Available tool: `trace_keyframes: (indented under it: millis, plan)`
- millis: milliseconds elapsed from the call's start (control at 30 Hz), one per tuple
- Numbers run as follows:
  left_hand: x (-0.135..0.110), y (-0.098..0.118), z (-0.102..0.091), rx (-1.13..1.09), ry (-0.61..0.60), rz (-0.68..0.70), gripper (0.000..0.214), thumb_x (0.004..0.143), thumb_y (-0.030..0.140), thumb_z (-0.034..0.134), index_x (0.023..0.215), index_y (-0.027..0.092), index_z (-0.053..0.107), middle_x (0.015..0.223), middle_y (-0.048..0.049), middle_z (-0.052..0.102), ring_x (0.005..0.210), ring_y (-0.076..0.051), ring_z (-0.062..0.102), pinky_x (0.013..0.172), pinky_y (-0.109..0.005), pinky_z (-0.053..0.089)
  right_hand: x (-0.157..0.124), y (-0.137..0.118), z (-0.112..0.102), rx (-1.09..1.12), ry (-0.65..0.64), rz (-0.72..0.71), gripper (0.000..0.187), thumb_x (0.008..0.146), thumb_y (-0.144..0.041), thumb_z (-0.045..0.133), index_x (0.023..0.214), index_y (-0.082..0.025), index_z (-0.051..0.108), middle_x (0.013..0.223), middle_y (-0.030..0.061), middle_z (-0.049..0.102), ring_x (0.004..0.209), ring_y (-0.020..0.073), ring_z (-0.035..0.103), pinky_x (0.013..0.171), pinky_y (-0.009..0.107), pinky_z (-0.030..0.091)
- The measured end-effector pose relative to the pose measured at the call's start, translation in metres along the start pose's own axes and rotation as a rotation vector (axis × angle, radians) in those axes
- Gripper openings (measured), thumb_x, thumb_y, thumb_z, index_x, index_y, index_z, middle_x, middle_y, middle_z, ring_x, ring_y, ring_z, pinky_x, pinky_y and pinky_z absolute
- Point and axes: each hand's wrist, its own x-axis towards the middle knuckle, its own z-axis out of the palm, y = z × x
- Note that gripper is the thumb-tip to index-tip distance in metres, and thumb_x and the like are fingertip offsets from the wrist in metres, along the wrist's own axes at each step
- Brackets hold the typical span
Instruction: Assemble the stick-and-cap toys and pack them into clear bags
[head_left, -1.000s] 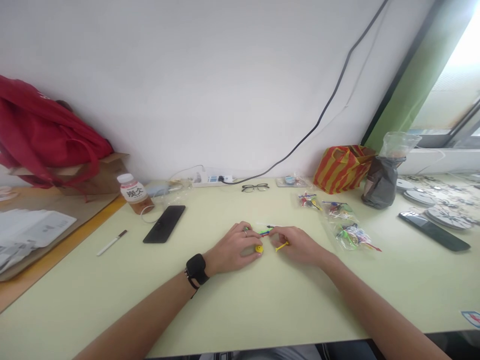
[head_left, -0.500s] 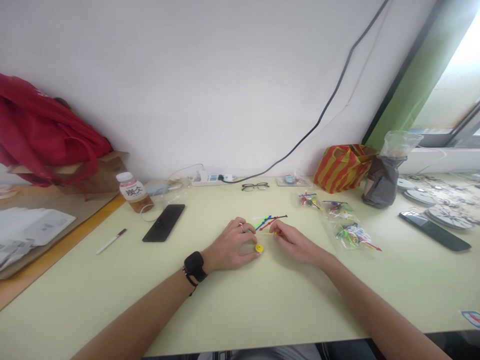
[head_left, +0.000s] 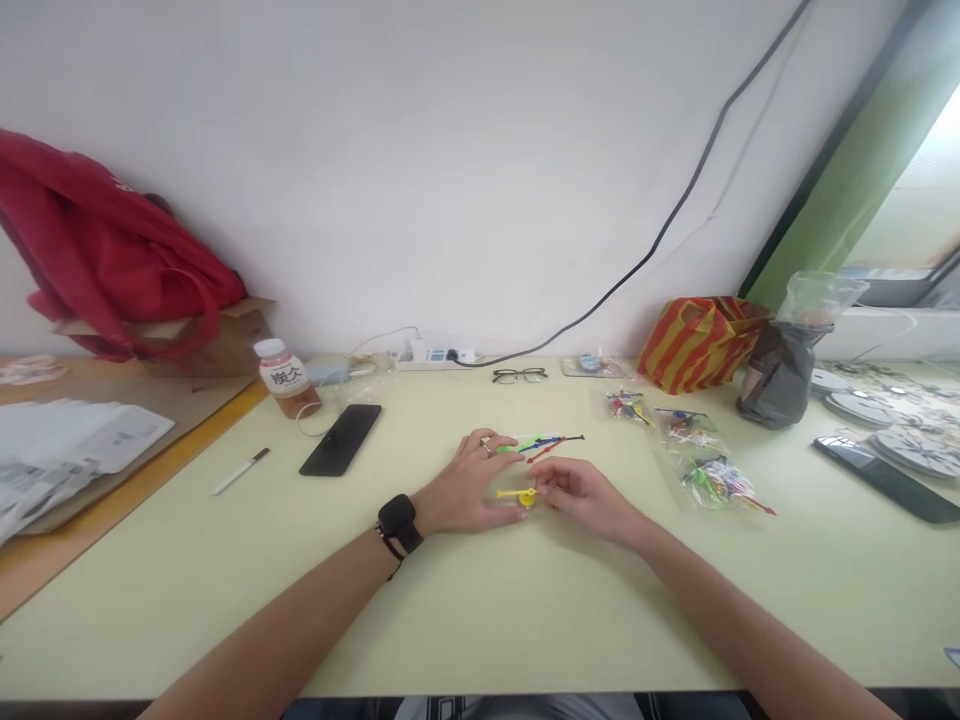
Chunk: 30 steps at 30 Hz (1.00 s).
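Note:
My left hand rests on the pale green desk, fingers curled around a small yellow round piece; a black watch sits on that wrist. My right hand pinches a thin yellow stick that lies across the yellow piece. Just behind both hands lie several thin coloured sticks, green, blue, red and black.
Clear bags of coloured parts lie to the right. A black phone, a white pen and a drink bottle sit left. Glasses, a power strip, a striped bag and a second phone are further off.
My right hand has come down and left to the yellow round piece, bringing the yellow stick onto it. The camera has shifted slightly left. The coloured sticks stay behind the hands.

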Motion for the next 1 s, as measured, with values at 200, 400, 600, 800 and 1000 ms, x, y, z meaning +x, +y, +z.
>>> trace_keyframes:
  millis: [200,400,600,800,1000]
  plan:
    - [0.002,0.005,0.001,-0.104,0.019,0.072,0.016,0.091,0.038,0.076,0.102,0.027,0.074,0.114,-0.0042,0.073,0.118,-0.026,0.056,0.106,-0.044,0.047,0.002,-0.003,0.007,0.124,-0.047,0.127,0.029,0.089,-0.047,0.073,0.088,-0.021,0.059,0.068,-0.0037,0.056,0.062,0.0138,0.056,0.058,0.027,0.042]
    - [0.002,0.009,0.008,-0.143,-0.002,0.04,0.008,0.092,0.028,0.075,0.1,0.026,0.075,0.097,-0.0038,0.072,0.113,-0.025,0.059,0.099,-0.039,0.05,0.002,-0.007,0.002,0.113,-0.034,0.152,0.022,0.086,-0.038,0.074,0.088,-0.019,0.061,0.075,-0.0018,0.06,0.06,0.0127,0.059,0.054,0.025,0.042]
    - [0.005,0.011,0.007,-0.121,-0.031,0.07,0.007,0.097,0.029,0.069,0.098,0.027,0.076,0.097,-0.0015,0.076,0.11,-0.024,0.059,0.1,-0.039,0.048,0.003,-0.005,0.001,0.028,-0.008,0.172,0.019,0.086,-0.036,0.07,0.086,-0.019,0.061,0.075,-0.0022,0.058,0.053,0.0099,0.053,0.047,0.023,0.037]
    - [0.005,0.017,0.009,0.03,-0.06,0.162,0.006,0.093,0.031,0.069,0.096,0.025,0.07,0.103,-0.0024,0.075,0.11,-0.027,0.058,0.099,-0.044,0.045,0.003,0.001,-0.006,-0.138,0.008,0.072,0.011,0.086,-0.028,0.069,0.082,-0.018,0.065,0.075,-0.0002,0.059,0.065,0.0131,0.053,0.058,0.026,0.042]
    - [0.003,0.017,0.013,0.073,-0.034,0.152,0.01,0.09,0.032,0.071,0.097,0.025,0.068,0.121,-0.0018,0.072,0.115,-0.029,0.056,0.101,-0.047,0.043,0.001,0.005,-0.008,-0.194,-0.012,0.022,0.006,0.087,-0.023,0.064,0.085,-0.019,0.068,0.077,0.0005,0.063,0.069,0.0145,0.055,0.063,0.027,0.044]
